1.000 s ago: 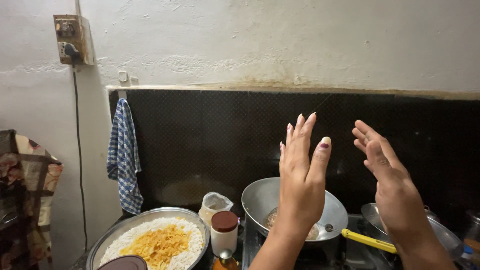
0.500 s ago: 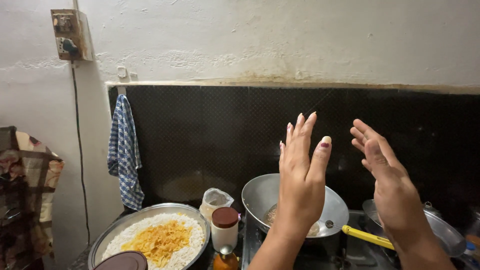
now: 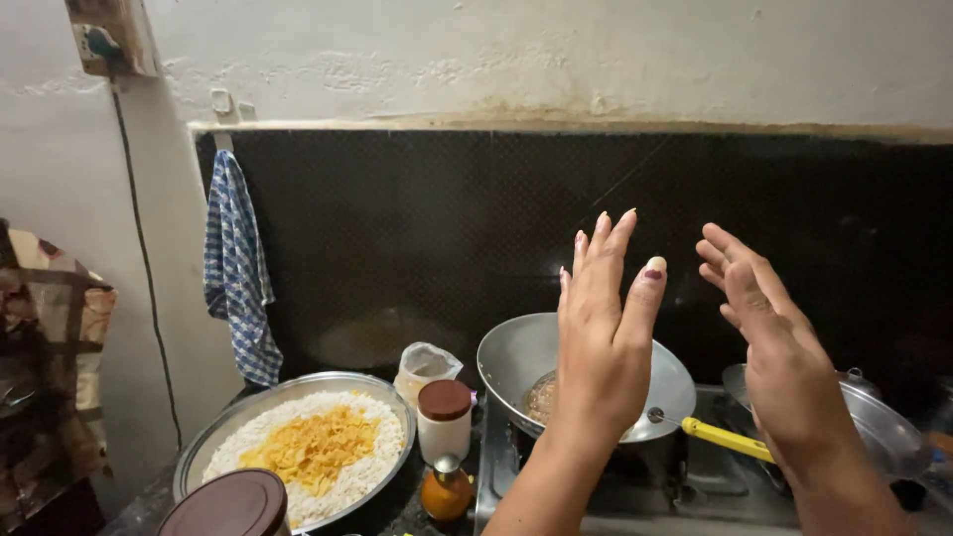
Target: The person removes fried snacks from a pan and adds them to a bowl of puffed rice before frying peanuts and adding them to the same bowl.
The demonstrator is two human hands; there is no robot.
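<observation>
Head view: left hand (image 3: 603,342) and right hand (image 3: 779,362) spread, empty, lower right, above pan (image 3: 516,362); scald risk if lowered.

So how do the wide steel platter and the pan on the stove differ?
The steel platter is shallow and heaped with white flakes topped by yellow ones; the pan is deeper, with only a little brownish food at its bottom. The pan has a yellow handle; the platter shows none. Both are round, bare metal.
</observation>
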